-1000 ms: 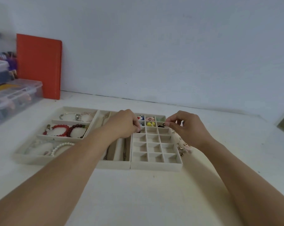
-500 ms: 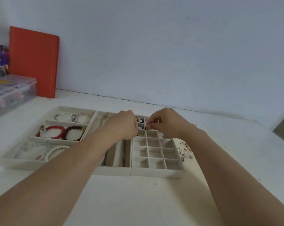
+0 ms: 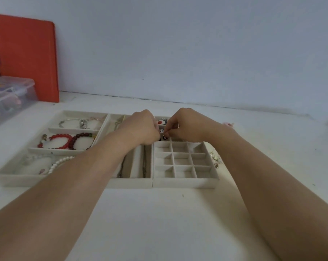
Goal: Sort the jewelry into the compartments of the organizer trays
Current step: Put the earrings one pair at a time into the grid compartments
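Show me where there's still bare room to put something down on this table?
The bare tabletop in front of the trays, between the two forearms, is free. So are the near nine compartments of the grid tray. It is crowded at that tray's far rows, where left hand and right hand meet, and in the bracelet tray.

Right hand (image 3: 185,127) now drawn in from the tray's right edge to meet left hand (image 3: 140,129). Fingertips together over the grid tray (image 3: 185,182), pinching a small dark earring (image 3: 164,137).

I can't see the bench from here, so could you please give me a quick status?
Both hands pinching a small dark piece over the grid tray. Near cells empty. Nothing in the way.
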